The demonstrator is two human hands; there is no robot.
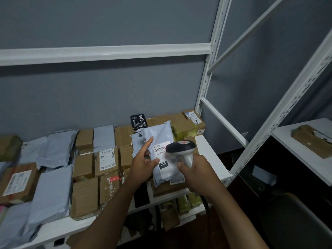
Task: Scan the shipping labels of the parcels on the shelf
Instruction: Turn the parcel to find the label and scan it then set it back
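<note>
From the head camera I see my left hand (142,165) holding a grey poly mailer (159,141) up above the right end of the white shelf (212,155). That grip is closed on the bag's left edge: the thumb presses the front face just beside the label, the index finger lies straight up along the plastic, and the other fingers are hidden behind it. The mailer stands roughly upright, tilted a little to the right, with its crumpled top toward the wall.

Its shipping label (166,163) faces me, white with a barcode near the top, "010-010" printed below and a black "010" box lower down. The label sits between my two hands, immediately right of the left thumb.

My right hand (197,174) has its grip wrapped around the pale handle of a barcode scanner (181,150). The scanner's dark head overlaps the label's upper right corner in this view; whether it touches the bag I cannot tell.

Below and to the left, the shelf carries brown cardboard boxes (85,193) and more grey mailers (53,191) packed side by side, several with labels up. A small black box (138,121) stands near the wall behind the held mailer. A neighbouring shelf on the right holds a brown parcel (312,141).
</note>
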